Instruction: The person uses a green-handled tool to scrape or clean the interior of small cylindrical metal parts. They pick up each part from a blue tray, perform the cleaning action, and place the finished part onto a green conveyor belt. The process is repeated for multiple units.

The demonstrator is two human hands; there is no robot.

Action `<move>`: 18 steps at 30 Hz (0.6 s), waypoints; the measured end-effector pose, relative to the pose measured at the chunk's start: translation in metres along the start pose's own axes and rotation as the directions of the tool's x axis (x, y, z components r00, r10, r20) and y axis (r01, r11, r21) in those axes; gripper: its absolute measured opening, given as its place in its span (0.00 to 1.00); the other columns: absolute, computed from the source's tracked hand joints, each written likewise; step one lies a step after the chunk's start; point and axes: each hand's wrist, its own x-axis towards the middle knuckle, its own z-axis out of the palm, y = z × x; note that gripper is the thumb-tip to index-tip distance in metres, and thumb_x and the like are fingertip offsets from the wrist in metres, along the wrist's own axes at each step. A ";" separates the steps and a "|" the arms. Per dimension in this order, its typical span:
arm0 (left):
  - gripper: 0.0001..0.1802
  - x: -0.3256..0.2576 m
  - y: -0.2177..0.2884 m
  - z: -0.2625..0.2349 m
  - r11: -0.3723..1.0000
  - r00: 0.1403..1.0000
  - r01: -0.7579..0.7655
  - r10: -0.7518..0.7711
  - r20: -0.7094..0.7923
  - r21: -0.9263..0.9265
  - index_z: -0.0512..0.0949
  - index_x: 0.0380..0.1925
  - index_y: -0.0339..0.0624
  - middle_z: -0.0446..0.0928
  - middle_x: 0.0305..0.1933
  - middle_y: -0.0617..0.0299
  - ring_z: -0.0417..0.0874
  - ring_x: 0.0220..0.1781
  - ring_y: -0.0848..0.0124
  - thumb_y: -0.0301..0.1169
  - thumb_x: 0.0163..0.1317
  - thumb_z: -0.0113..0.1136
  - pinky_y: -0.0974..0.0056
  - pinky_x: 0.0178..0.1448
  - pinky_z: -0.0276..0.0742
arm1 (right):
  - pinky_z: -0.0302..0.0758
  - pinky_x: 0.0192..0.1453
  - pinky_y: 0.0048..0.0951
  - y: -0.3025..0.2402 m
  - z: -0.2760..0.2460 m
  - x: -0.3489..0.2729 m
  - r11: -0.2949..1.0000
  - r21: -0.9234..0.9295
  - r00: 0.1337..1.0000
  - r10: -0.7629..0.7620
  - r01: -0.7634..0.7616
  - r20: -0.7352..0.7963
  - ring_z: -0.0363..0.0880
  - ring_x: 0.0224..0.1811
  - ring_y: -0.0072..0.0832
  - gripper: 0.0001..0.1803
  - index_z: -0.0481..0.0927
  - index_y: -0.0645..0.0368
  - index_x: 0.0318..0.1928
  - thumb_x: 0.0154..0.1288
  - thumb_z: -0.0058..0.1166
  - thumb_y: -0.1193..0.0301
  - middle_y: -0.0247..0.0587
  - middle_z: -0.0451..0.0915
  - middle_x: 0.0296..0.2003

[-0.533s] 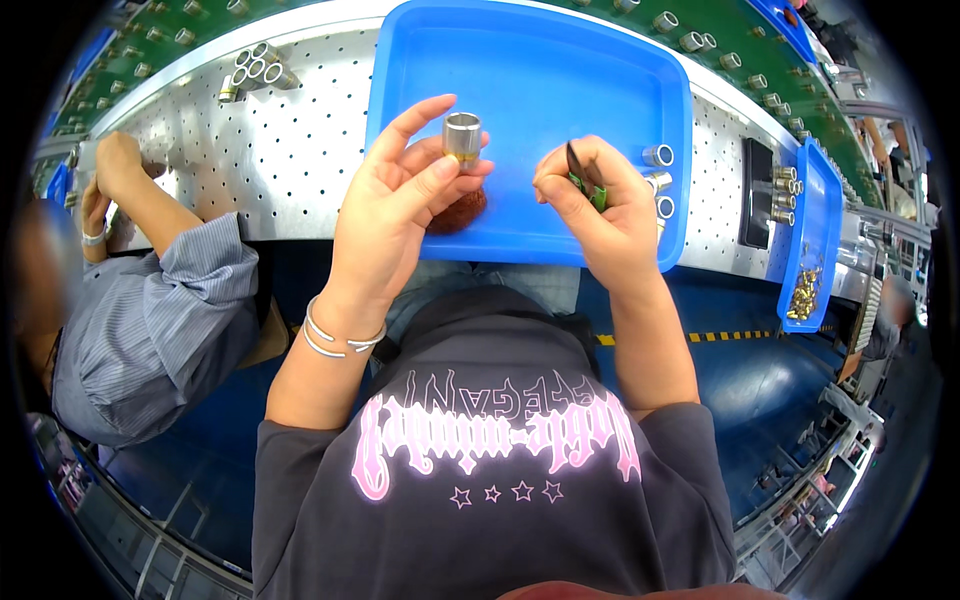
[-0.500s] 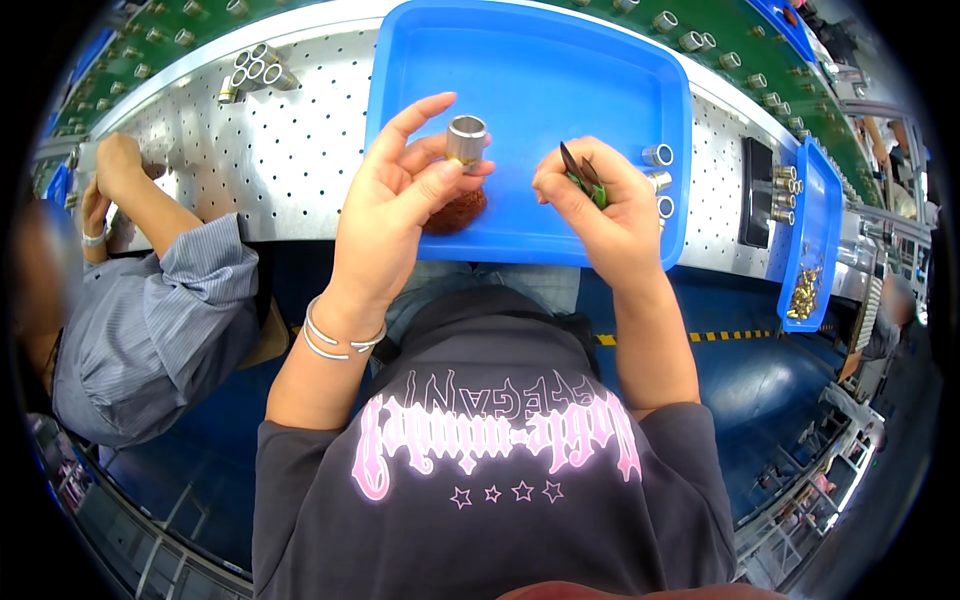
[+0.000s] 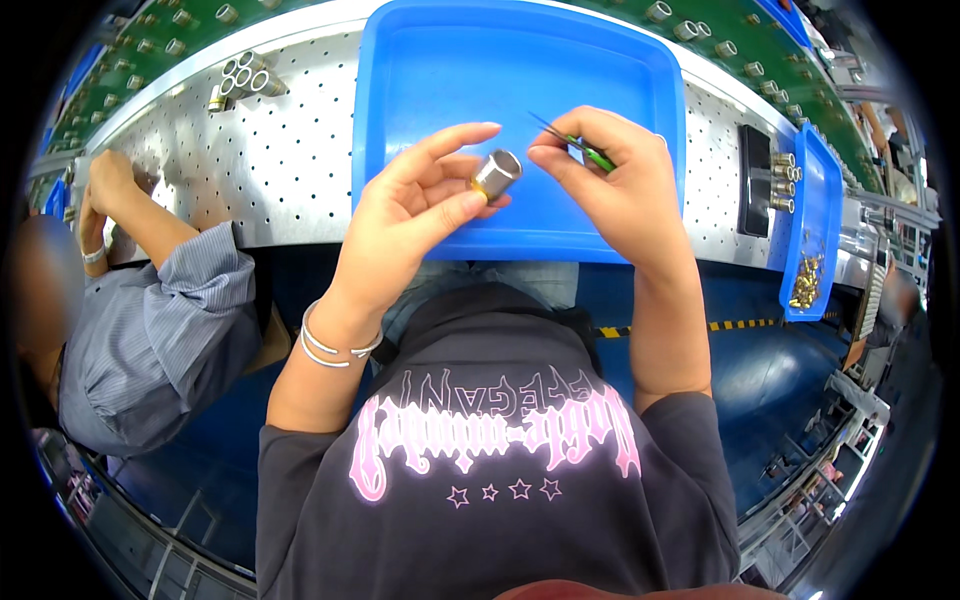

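Over the blue tray, my left hand pinches a small metal cylinder while my right hand pinches green-handled tweezers just beside it.

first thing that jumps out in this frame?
The big blue tray at top centre, on the perforated metal bench. Over it the left hand pinches a small metal cylinder, and the right hand points green-handled tweezers toward it. At far left a co-worker's grey sleeve leans on the bench.
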 end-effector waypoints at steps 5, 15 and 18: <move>0.25 0.002 -0.004 -0.001 0.984 0.995 0.031 -0.047 -0.087 -0.173 0.65 0.59 0.36 0.75 0.50 0.50 0.80 0.47 0.65 0.25 0.60 0.56 0.66 0.54 0.76 | 0.65 0.26 0.24 -0.002 0.007 -0.008 0.994 0.110 0.995 0.002 0.009 -0.100 0.71 0.23 0.26 0.05 0.77 0.64 0.29 0.55 0.60 0.76 0.40 0.75 0.24; 0.24 0.002 -0.008 0.001 0.981 0.993 -0.037 0.015 -0.119 -0.189 0.67 0.57 0.35 0.75 0.48 0.53 0.79 0.48 0.67 0.23 0.59 0.56 0.66 0.54 0.76 | 0.67 0.27 0.25 -0.010 0.020 -0.009 0.966 0.166 0.973 -0.173 0.198 -0.150 0.73 0.25 0.29 0.03 0.77 0.63 0.30 0.54 0.57 0.80 0.40 0.75 0.25; 0.24 0.002 -0.010 0.001 0.981 0.992 -0.055 0.032 -0.120 -0.189 0.67 0.57 0.35 0.76 0.47 0.55 0.79 0.48 0.69 0.23 0.59 0.56 0.66 0.54 0.76 | 0.68 0.28 0.25 -0.011 0.022 -0.008 0.960 0.146 0.964 -0.219 0.241 -0.151 0.73 0.26 0.31 0.04 0.77 0.63 0.31 0.52 0.57 0.80 0.40 0.75 0.25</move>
